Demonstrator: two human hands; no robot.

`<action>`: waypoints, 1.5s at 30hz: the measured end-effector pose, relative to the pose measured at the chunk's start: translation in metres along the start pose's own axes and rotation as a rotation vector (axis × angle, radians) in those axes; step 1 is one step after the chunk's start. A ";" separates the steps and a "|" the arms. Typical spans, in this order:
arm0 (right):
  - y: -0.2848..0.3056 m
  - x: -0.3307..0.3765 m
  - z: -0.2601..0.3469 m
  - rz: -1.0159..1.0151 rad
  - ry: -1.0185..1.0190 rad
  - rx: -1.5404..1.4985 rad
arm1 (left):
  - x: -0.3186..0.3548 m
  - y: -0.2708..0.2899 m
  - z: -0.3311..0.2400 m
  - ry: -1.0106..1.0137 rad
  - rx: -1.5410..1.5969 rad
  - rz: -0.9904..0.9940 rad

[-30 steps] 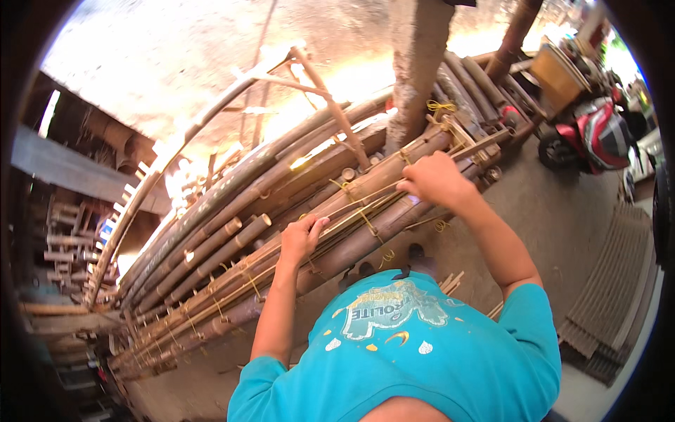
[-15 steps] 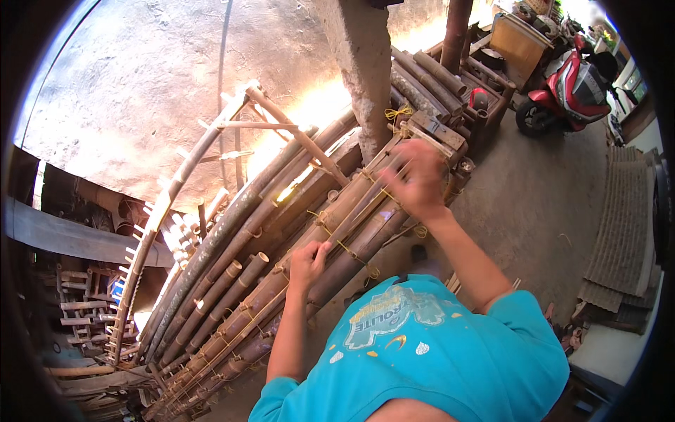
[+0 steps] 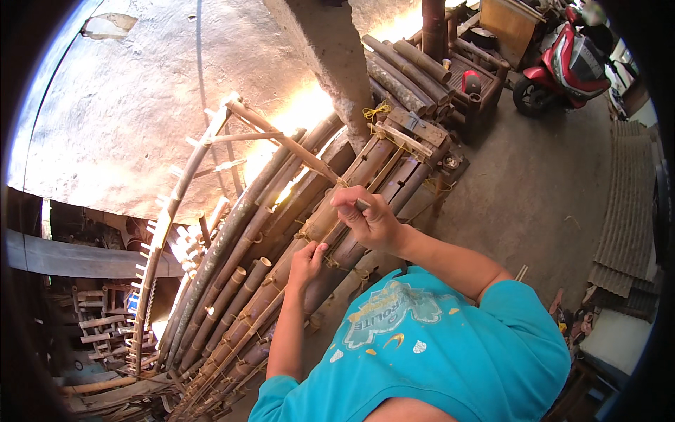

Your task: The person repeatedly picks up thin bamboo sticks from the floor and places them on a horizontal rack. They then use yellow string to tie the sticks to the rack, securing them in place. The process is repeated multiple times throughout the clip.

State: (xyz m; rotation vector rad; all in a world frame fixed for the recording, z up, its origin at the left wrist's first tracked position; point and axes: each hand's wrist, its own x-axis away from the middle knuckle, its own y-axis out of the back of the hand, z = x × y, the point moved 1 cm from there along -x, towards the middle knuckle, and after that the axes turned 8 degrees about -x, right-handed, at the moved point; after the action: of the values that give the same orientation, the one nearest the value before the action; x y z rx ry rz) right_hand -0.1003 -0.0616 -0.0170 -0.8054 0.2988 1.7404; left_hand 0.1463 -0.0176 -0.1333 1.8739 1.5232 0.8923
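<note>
Because the bamboo poles (image 3: 281, 239) lie bound side by side at picture centre, long axes running from seven o'clock up to one o'clock, they look stiff, heavy and smooth-skinned, best gripped at a lashing. The left hand (image 3: 307, 261) presses clenched fingers onto a yellow tie (image 3: 330, 263). At its two o'clock, the right hand (image 3: 367, 219) is clenched around a thin dark tool (image 3: 362, 205).

Single head view, looking down, close overhead
</note>
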 end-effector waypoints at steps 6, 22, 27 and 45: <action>0.049 -0.012 -0.053 -0.464 -0.321 -0.349 | 0.001 -0.002 -0.024 0.120 0.348 0.105; 0.114 0.153 -0.086 -0.126 -1.229 -0.056 | -0.094 -0.014 -0.050 -0.079 -0.230 0.209; 0.096 0.157 -0.078 0.048 -1.299 -0.202 | -0.086 0.001 -0.038 -0.041 -0.260 0.297; 0.105 0.141 -0.099 0.027 -1.281 -0.258 | -0.130 0.005 -0.057 -0.051 -0.366 0.716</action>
State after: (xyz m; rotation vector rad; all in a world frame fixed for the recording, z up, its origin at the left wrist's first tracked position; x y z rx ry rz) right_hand -0.1791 -0.0469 -0.2021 0.2521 -0.7834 1.9905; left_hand 0.0873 -0.1455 -0.1136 2.1429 0.5707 1.3063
